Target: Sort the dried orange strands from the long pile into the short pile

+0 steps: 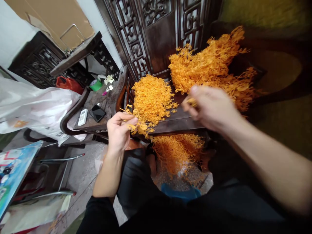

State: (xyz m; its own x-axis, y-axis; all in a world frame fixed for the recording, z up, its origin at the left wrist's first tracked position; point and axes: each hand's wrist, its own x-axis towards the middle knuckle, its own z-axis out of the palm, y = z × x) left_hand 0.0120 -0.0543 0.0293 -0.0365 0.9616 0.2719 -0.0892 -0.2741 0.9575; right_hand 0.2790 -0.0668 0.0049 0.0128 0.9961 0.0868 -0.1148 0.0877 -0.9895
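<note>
The white bag (36,107)'s print is unreadable. Small curly orange bits (152,97) heap on the bench (179,123) beside tangled strands (207,65); the left grip (118,131) pinches a clump (139,128), the blurred right grip (212,104) a scrap (193,102).

Crumb pile (153,97): short, curled orange bits, loosely mounded, strays along right edge. Held tuft (142,127): ragged, thin orange strands, at the crumb pile's near edge. Small scrap (192,102): orange, blurred, held right of the crumb pile. Strand heap (207,65): long, frizzy, tangled, right of the crumb pile. Lower tangle (179,149): fine orange strands, lower than the crumb pile, nearer.
</note>
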